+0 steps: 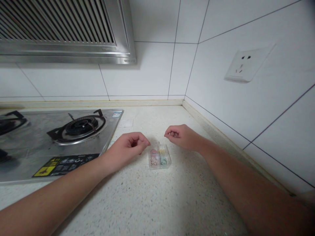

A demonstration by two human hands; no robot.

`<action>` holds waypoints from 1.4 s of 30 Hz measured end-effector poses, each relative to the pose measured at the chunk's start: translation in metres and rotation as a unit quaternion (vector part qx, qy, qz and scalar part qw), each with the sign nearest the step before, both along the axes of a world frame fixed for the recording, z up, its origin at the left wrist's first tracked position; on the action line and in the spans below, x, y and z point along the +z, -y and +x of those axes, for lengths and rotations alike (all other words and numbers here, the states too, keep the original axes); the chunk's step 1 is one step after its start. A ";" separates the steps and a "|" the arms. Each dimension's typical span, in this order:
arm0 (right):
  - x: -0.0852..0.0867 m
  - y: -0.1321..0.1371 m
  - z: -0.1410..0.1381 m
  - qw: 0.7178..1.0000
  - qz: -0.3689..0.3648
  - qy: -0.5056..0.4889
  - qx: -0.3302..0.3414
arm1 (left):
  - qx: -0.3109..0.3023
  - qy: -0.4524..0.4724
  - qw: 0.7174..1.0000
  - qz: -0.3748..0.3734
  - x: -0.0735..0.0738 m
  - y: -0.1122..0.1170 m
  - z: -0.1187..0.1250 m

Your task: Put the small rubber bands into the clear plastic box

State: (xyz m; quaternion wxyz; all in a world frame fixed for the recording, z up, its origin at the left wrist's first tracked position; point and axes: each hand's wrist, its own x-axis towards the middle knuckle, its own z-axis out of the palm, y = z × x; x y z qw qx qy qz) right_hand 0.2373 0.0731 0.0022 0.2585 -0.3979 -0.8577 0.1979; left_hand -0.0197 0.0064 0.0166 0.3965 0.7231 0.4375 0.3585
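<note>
A small clear plastic box (159, 158) lies on the speckled countertop (152, 203). It has compartments with coloured bands or clips in pink, yellow and green. My left hand (128, 148) rests just left of the box, fingers curled into a loose fist with thumb against forefinger. My right hand (180, 136) hovers just behind and right of the box, its fingers pinched together. Whether either hand holds a small item is too fine to see.
A steel gas stove (61, 144) with a burner (81, 127) fills the left side, under a range hood (66, 31). White tiled walls meet in a corner behind. A wall socket (243, 65) sits on the right wall.
</note>
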 end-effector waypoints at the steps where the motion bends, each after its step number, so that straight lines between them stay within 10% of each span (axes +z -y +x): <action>1: 0.000 0.000 0.000 1.000 0.001 0.002 -0.001 | 0.006 -0.024 1.000 0.018 0.006 -0.001 -0.006; 7: 0.002 -0.001 0.002 1.000 0.012 0.016 -0.010 | 0.095 -0.338 0.918 0.184 0.035 -0.018 -0.055; 13: 0.002 -0.001 0.002 0.999 0.017 0.033 -0.006 | 0.151 -0.547 0.814 0.122 0.030 -0.040 -0.097; 42: 0.004 0.003 -0.001 0.998 0.002 0.060 0.004 | 0.099 -0.570 0.813 0.058 0.021 -0.044 -0.103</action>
